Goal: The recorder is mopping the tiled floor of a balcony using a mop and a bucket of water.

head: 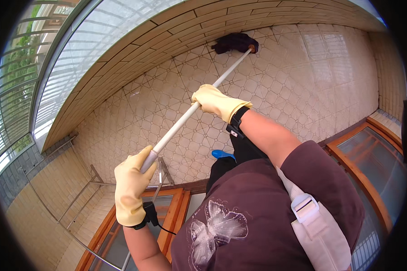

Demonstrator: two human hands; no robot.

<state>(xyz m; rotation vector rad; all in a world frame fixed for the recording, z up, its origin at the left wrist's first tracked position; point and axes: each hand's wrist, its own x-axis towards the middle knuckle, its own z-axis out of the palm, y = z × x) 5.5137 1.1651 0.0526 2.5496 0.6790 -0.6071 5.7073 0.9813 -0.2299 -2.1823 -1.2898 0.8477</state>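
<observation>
My left hand (132,186), in a pale yellow rubber glove, grips the grey end of a long white mop pole (176,128). Farther along the pole, my right hand (213,100) is closed around it in a matching glove. The pole slants away to the upper right, where a dark, wet-looking mop head (232,43) lies on the patterned tile floor (274,91), close to the foot of the tiled wall. Black straps with small devices sit on both wrists.
A metal-tube rack (76,203) stands at the left. Behind it is a barred window (20,67). Wood-framed glass panels (369,162) line the near side. A blue shoe (222,154) shows below me on the floor. A tiled wall (190,25) curves along the far side.
</observation>
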